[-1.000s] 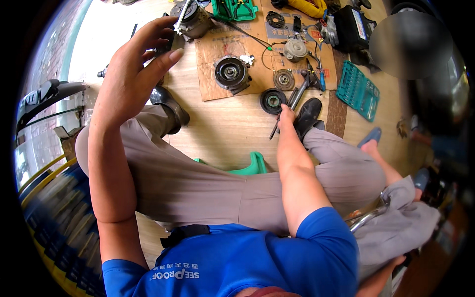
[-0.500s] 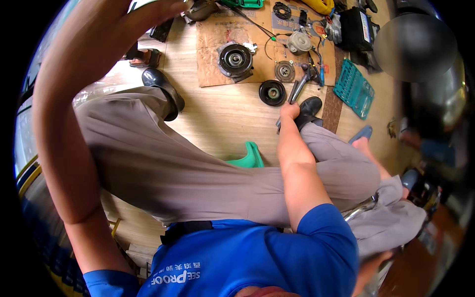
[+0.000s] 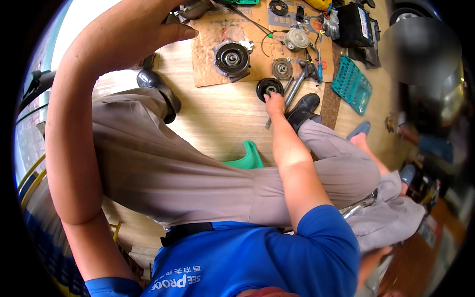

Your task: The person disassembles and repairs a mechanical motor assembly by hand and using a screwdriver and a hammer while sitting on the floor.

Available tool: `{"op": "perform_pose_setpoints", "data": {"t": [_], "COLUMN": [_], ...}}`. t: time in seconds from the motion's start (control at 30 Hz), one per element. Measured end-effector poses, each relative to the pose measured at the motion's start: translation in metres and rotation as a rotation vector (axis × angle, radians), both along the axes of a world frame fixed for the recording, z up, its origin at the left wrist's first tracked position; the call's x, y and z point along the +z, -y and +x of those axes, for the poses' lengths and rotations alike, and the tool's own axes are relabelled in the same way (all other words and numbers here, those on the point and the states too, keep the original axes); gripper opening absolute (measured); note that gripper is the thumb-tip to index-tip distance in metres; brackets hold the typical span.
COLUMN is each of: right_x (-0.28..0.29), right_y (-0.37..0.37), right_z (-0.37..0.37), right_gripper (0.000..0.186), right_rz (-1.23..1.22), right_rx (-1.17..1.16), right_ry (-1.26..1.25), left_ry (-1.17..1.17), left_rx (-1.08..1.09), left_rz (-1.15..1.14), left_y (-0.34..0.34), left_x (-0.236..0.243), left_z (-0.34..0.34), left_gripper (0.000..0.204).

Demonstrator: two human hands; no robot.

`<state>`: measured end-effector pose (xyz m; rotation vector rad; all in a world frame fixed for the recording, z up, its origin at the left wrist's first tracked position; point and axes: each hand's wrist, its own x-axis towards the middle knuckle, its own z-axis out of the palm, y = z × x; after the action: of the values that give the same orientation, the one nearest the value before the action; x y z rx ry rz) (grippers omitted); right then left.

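Observation:
My left hand (image 3: 143,27) reaches to the upper left near a dark metal housing (image 3: 193,10), thumb extended, its fingers mostly hidden at the top edge. My right hand (image 3: 274,104) grips the near edge of a small black pulley (image 3: 262,89) with a greenish centre ring, beside long metal tools (image 3: 296,86) and my shoe. Beyond them, cardboard (image 3: 205,72) bears a larger pulley assembly (image 3: 231,59), a toothed metal disc (image 3: 282,69), a round silver part (image 3: 297,39) with wires and a blue-handled tool (image 3: 319,72).
A teal tool case (image 3: 352,84), a black battery (image 3: 352,27) and grey gloves (image 3: 330,27) lie right of the cardboard. A green plastic stool (image 3: 250,156) is under my legs. Another person's slippered foot (image 3: 361,131) is at right; a dark wheel (image 3: 408,20) stands beyond.
Since a second ago my left hand has moved up toward the top edge. My right hand was on the metal tool half a second ago and is now on the small pulley.

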<state>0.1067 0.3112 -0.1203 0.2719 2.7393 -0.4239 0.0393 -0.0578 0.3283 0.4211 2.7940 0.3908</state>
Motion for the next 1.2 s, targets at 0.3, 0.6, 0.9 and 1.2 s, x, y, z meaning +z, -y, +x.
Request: {"op": "perform_pose_setpoints", "data": {"t": [0.3,0.6,0.9,1.2], "right_x": [-0.004,0.002,0.008,-0.002], "right_y": [0.007,0.017,0.016,0.013], "right_z": [-0.002,-0.003,-0.009,-0.006], "right_gripper": [0.027,0.03,0.03,0.036], "right_rz": [-0.056,-0.045,-0.022,-0.02], "right_rx": [-0.037,-0.183,-0.158,-0.128], "right_ry": [-0.068,0.022,0.046,0.017], "left_ry": [0.101,0.185,-0.028,-0.088], "left_rx": [0.097,0.093,-0.047,-0.076], "left_rz": [0.397,0.348,0.117,0.08], "left_y": [0.023,0.018,0.027,0.032], "left_x": [-0.041,-0.035,-0.035,-0.038], "left_z": [-0.005,-0.012,-0.012,-0.009], "left_gripper": [0.052,0.054,0.056,0.054]}}
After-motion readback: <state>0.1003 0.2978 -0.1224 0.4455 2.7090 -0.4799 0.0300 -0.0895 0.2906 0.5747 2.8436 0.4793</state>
